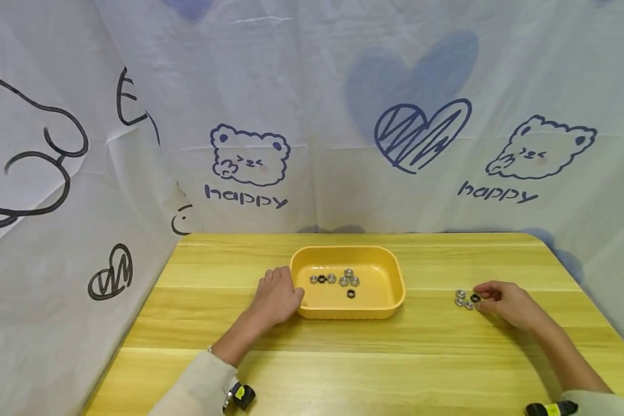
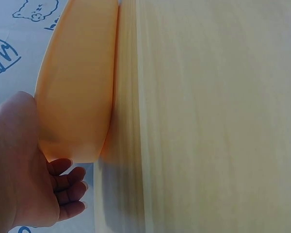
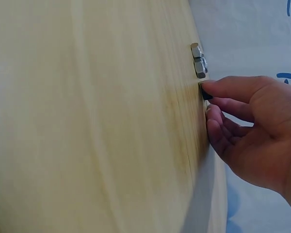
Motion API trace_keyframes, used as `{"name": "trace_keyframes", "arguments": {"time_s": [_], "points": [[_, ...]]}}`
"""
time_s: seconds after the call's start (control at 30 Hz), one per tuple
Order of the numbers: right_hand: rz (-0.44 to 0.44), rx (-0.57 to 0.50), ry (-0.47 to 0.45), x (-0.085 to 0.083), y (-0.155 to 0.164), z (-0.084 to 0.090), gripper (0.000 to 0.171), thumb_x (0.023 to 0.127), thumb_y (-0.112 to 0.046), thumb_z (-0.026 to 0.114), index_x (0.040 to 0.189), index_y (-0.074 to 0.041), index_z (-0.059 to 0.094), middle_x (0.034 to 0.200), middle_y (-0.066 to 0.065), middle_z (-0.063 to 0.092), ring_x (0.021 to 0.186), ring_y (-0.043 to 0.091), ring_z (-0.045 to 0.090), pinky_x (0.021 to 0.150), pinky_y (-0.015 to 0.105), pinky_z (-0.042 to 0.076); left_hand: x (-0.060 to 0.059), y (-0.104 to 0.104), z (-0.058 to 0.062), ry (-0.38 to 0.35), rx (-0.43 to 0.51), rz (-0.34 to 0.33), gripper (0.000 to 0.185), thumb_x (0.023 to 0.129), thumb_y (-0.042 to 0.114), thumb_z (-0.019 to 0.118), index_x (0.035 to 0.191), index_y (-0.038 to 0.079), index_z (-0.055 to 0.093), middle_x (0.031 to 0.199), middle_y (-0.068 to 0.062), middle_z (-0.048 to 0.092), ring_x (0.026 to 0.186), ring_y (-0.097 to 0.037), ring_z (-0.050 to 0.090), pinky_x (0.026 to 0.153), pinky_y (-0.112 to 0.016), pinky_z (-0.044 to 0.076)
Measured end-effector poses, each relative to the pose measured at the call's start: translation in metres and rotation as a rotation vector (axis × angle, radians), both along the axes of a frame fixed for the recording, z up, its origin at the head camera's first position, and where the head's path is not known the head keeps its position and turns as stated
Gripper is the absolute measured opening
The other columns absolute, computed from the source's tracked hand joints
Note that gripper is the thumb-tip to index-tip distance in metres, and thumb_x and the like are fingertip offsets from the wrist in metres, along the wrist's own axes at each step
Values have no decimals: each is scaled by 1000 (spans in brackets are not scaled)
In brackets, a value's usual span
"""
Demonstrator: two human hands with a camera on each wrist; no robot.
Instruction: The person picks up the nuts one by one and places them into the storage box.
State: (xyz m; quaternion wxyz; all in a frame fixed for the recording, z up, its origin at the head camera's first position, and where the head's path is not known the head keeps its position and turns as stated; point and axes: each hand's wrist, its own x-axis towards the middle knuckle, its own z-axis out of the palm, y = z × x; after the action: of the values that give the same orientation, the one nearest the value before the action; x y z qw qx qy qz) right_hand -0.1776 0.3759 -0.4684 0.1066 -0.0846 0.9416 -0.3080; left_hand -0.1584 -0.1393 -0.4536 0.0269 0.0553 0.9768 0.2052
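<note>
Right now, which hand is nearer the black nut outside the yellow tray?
Right: the right hand pinches the black nut. The left hand is farther off, gripping the left end of the yellow tray.

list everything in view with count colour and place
tray: 1, yellow, on the table
tray nuts: 7, 5 silver, 2 black, inside
other nuts: 4, 3 silver, 1 black, right of tray
table: 1, yellow, before the cloth
cloth: count unclear, white with drawings, behind table
wrist cameras: 2, black and yellow, near the sleeves
sleeves: 2, pale, bottom of head view
left hand: 1, gripping tray's left end
right hand: 1, pinching black nut
</note>
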Motion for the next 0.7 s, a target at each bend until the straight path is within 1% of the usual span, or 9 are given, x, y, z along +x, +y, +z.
{"name": "trace_keyframes", "arguments": {"time_s": [0.17, 0.3, 0.5, 0.7], "points": [[-14, -2, -4, -1, -1, -3, 46, 98, -22, 70, 131, 9, 63, 117, 22, 70, 99, 19, 63, 71, 23, 52, 0, 0, 1, 1, -2, -1, 36, 96, 31, 50, 111, -2, 51, 97, -13, 50, 91, -28, 41, 85, -42, 36], [-27, -6, 9, -2, -3, -5, 43, 97, -22, 71, 127, 9, 65, 111, 18, 72, 93, 15, 63, 69, 22, 52, 1, -1, 1, -1, 5, 5, 34, 96, 30, 52, 110, -1, 52, 96, -12, 50, 90, -29, 40, 85, -42, 36], [-34, 8, 7, -3, -3, -3, 43, 98, -26, 70, 126, 6, 67, 108, 13, 72, 90, 11, 63, 69, 23, 52, 1, -1, 3, -5, 8, 9, 35, 95, 30, 51, 109, -1, 52, 95, -12, 50, 90, -29, 41, 84, -42, 35], [-33, 29, 16, -2, -2, 2, 44, 98, -30, 70, 124, 5, 69, 107, 14, 73, 88, 8, 62, 69, 24, 51, 1, -1, 5, -10, 18, 5, 33, 95, 30, 51, 108, -1, 52, 94, -12, 50, 88, -28, 41, 83, -41, 35]]}}
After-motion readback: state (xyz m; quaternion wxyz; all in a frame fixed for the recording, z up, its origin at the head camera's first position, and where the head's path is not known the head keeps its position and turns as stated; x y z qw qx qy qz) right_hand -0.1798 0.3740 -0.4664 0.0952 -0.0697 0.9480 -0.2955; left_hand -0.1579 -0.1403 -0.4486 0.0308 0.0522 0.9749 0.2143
